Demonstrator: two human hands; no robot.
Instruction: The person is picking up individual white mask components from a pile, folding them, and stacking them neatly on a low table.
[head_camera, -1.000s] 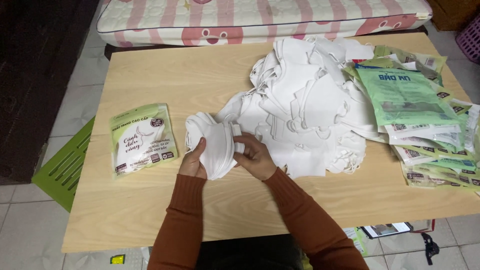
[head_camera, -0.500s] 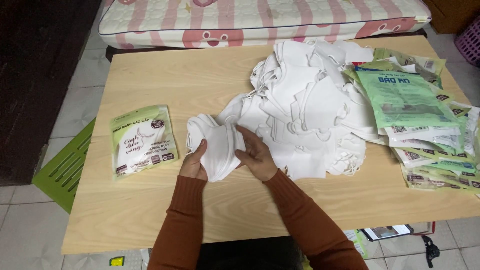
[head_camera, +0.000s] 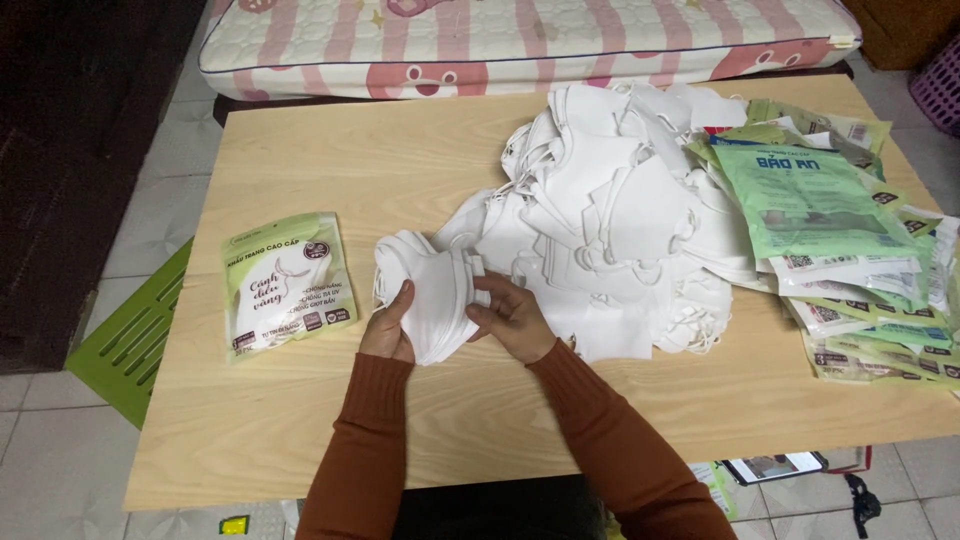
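Little has shifted in the past second: both hands keep their grip on the stack of white masks (head_camera: 432, 300), which has settled slightly nearer the table's front edge. Fingers of the left hand (head_camera: 388, 325) curl around the stack's left side; the right hand (head_camera: 512, 318) pinches its right edge, thumb on top. The stack lies on the wooden table (head_camera: 330, 160), long axis running from near-right to far-left. A loose mask pile (head_camera: 610, 220) spreads beyond; a sealed green packet (head_camera: 288, 283) lies left.
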